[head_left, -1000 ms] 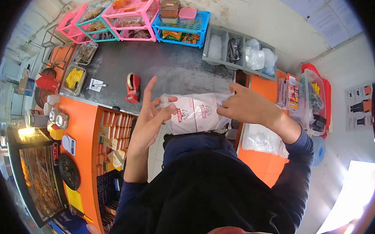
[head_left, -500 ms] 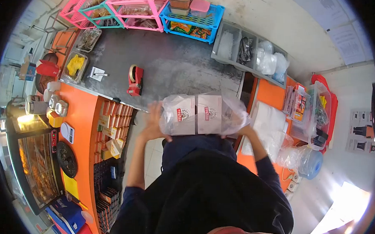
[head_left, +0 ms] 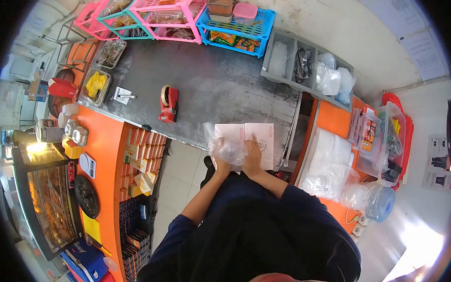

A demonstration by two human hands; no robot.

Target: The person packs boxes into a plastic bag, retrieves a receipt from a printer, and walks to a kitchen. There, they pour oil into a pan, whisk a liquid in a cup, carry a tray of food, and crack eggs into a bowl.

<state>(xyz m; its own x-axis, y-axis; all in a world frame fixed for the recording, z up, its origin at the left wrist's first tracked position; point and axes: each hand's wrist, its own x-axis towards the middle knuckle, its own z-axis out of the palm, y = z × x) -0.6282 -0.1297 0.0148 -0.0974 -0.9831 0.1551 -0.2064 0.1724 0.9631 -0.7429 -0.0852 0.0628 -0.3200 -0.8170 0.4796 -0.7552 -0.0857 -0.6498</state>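
Two white printed cardboard boxes (head_left: 266,139) sit side by side at the near edge of the dark counter, in front of my body. Over their middle, a clear plastic bag (head_left: 231,150) is bunched up, its loose part blurred toward the left. My left hand (head_left: 222,166) is closed on the plastic, with its fingertips partly covered by it. Close beside it, my right hand (head_left: 252,157) also grips the bunched plastic above the right box. How far the bag still wraps the boxes is hard to see.
A red tape dispenser (head_left: 168,104) stands on the dark counter (head_left: 203,77). Beyond it are a blue basket (head_left: 261,29) and a grey divided tray (head_left: 287,71). White plastic bags (head_left: 328,160) lie on the right. Stacked boxes (head_left: 145,153) fill a shelf on the left.
Both my hands have come inward from the boxes' sides to the middle. The plastic that was spread out to both sides is now gathered between them.
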